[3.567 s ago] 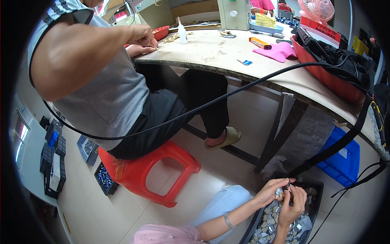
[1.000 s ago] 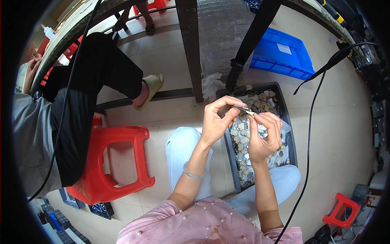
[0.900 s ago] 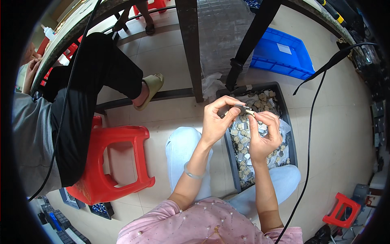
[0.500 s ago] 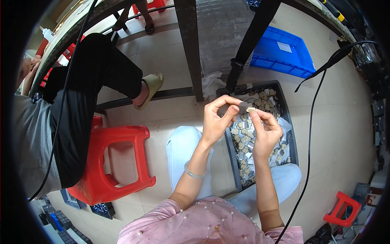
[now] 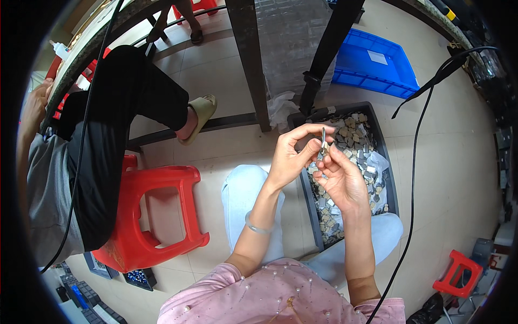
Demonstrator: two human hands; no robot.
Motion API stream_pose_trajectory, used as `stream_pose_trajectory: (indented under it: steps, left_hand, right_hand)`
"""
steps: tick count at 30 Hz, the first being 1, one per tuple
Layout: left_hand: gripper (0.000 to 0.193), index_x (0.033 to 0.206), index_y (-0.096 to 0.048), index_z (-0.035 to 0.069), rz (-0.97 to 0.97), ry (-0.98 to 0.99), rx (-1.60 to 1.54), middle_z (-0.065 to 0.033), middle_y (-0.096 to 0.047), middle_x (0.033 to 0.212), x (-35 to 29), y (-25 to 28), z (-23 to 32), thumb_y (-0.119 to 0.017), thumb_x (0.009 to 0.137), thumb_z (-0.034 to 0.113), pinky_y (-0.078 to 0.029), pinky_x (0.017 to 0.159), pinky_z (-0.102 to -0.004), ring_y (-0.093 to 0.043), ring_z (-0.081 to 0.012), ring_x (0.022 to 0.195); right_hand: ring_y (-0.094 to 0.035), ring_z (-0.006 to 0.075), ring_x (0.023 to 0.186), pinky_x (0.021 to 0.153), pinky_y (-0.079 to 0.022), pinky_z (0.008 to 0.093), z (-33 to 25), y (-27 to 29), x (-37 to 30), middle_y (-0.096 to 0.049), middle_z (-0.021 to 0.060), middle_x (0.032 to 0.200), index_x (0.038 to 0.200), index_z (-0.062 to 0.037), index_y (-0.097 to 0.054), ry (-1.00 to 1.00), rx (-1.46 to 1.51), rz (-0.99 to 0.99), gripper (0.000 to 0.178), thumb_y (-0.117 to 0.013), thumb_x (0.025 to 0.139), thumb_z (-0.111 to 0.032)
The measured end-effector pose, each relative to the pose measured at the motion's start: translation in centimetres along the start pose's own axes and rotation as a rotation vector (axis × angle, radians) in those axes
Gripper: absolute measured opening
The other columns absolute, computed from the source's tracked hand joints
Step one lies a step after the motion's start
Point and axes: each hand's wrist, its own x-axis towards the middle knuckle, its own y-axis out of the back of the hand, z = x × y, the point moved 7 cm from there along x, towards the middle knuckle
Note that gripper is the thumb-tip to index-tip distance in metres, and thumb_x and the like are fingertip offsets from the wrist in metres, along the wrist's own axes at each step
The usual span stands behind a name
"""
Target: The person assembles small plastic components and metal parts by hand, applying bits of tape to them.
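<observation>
Above the dark tray [image 5: 300,141] of small grey pieces, your left hand [image 5: 292,156] and right hand [image 5: 341,181] are together pinching what seems a thin metal piece [image 5: 323,141]; blue bin [image 5: 372,62] lying beyond.

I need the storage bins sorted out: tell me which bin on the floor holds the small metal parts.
The dark grey bin beneath both hands, heaped with small metal parts. The blue bin beyond it looks nearly empty.

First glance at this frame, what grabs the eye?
Mid-frame, the left hand and right hand meet, pinching a small flat metal piece above a dark tray heaped with small metal parts. At the left, a red plastic stool stands by a seated person's dark trouser leg; a blue bin lies behind the tray.
</observation>
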Motion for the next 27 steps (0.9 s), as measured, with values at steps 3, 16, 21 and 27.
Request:
stream_pose_trajectory:
  steps: [3, 16, 21, 27]
  left_hand:
    - [0.026, 0.096, -0.06, 0.0, -0.022, 0.043, -0.053, -0.0084, -0.063, 0.089, -0.1, 0.5, -0.7, -0.058, 0.09, 0.025, -0.036, 0.042, -0.0154, -0.05, -0.0045, 0.055]
    - [0.022, 0.086, -0.055, 0.002, -0.046, 0.282, -0.508, -0.0098, -0.059, 0.085, -0.6, 0.7, -2.6, -0.055, 0.092, 0.024, -0.038, 0.046, -0.0197, -0.054, -0.0095, 0.061]
    - [0.016, 0.097, -0.052, 0.003, 0.254, 0.349, -0.769, -0.0205, -0.059, 0.109, -1.1, 2.6, -4.5, -0.045, 0.095, 0.017, -0.052, 0.087, -0.0453, -0.058, -0.0329, 0.103]
    - [0.022, 0.1, -0.051, 0.001, 0.209, 0.399, -0.916, -0.0254, -0.048, 0.124, -0.9, 1.5, -4.4, -0.038, 0.097, 0.018, -0.046, 0.093, -0.054, -0.044, -0.0386, 0.121]
  right_hand:
    - [-0.059, 0.0145, 0.071, 0.065, -0.045, 0.0294, 0.1, -0.3, -0.4, -0.063, 0.0043, 0.072, 0.089, -0.0031, -0.062, -0.017, -0.008, -0.001, 0.017, -0.062, 0.087, -0.02]
    - [-0.058, 0.0119, 0.066, 0.063, -0.044, 0.0242, -0.8, -2.3, -1.3, -0.063, 0.0069, 0.076, 0.082, -0.001, -0.063, 0.158, -0.261, -0.064, 0.022, -0.06, 0.088, -0.022]
    - [-0.056, 0.0087, 0.069, 0.063, -0.041, 0.0222, -3.5, -1.6, -1.5, -0.063, 0.0053, 0.079, 0.082, -0.0009, -0.065, 0.65, -0.749, 0.14, 0.011, -0.065, 0.082, -0.011]
    - [-0.058, 0.0182, 0.072, 0.065, -0.047, 0.0286, -3.1, -5.0, -2.2, -0.06, 0.011, 0.095, 0.097, -0.0008, -0.065, 1.02, -1.285, 0.085, 0.02, -0.065, 0.076, -0.001]
